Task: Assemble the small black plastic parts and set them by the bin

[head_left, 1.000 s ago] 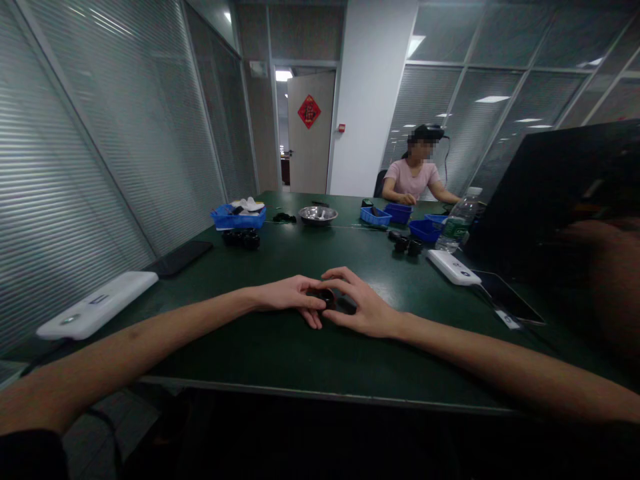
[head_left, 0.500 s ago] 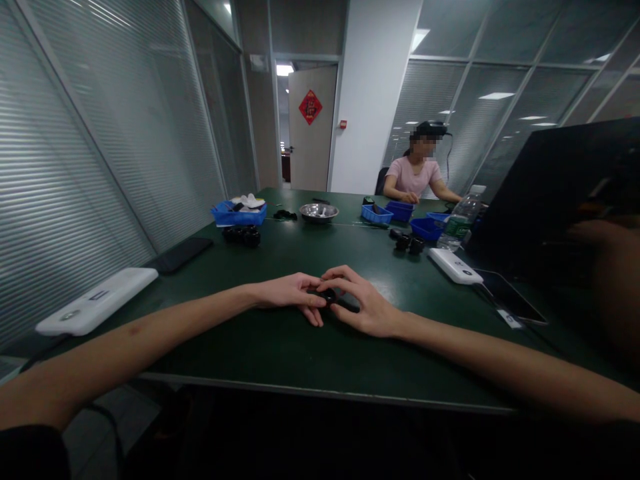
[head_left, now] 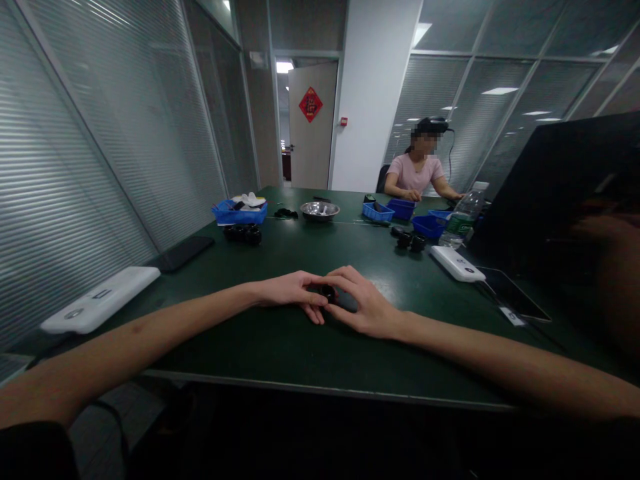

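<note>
My left hand (head_left: 290,291) and my right hand (head_left: 369,308) meet low over the table. Between their fingertips is a small black round part (head_left: 329,292), mostly covered, so its exact kind is unclear. The left thumb and index finger close on it from the left, the other left fingers hanging below. From the right, the curved thumb and fingers of my right hand pinch around the same part. Beyond the hands lie a group of black rounded parts (head_left: 243,233) at the left and another cluster of black parts (head_left: 410,241) at the right.
On the green table (head_left: 300,360) stand a filled blue basket (head_left: 240,215), a metal bowl (head_left: 320,212), blue bins (head_left: 426,227) and a water bottle (head_left: 463,217). White power banks (head_left: 103,300) flank both sides. A phone (head_left: 517,297) lies right. A person (head_left: 417,170) sits across.
My right fingertips have moved slightly left and in, closer to the left fingers around the black part. The view has shifted a little; the rest stays in place.
</note>
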Demonstrator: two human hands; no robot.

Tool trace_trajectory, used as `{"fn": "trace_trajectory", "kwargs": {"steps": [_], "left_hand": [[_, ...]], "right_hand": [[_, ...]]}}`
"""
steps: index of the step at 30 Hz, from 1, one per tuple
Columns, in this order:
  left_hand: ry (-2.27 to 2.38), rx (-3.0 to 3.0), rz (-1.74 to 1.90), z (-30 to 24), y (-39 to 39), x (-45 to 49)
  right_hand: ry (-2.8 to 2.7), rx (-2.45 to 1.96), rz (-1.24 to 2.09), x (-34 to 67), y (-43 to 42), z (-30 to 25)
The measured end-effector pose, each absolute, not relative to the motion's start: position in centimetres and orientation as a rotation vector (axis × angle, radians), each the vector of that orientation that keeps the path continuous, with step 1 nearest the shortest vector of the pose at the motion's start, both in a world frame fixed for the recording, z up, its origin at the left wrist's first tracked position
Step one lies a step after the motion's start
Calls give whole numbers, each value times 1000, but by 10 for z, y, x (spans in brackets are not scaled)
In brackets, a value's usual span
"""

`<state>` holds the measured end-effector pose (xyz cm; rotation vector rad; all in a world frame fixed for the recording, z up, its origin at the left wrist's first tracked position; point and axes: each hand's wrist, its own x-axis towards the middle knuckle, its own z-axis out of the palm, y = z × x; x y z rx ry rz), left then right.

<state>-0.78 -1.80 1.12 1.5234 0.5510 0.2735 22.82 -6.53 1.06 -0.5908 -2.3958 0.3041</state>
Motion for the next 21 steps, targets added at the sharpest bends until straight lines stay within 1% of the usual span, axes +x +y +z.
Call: {"fn": "trace_trajectory", "kwargs": {"steps": [5, 9, 15, 21], "left_hand": [[555, 1517, 280, 9, -17, -7], [548, 1499, 267, 9, -16, -9], [571, 1502, 274, 11, -17, -9], [512, 1549, 255, 11, -17, -9]], "right_hand": [[-2343, -677, 336, 227, -64, 9], [-2353, -624, 422, 230, -66, 11], [-2337, -636, 399, 227, -64, 11], [-2358, -578, 451, 232, -62, 10]]}}
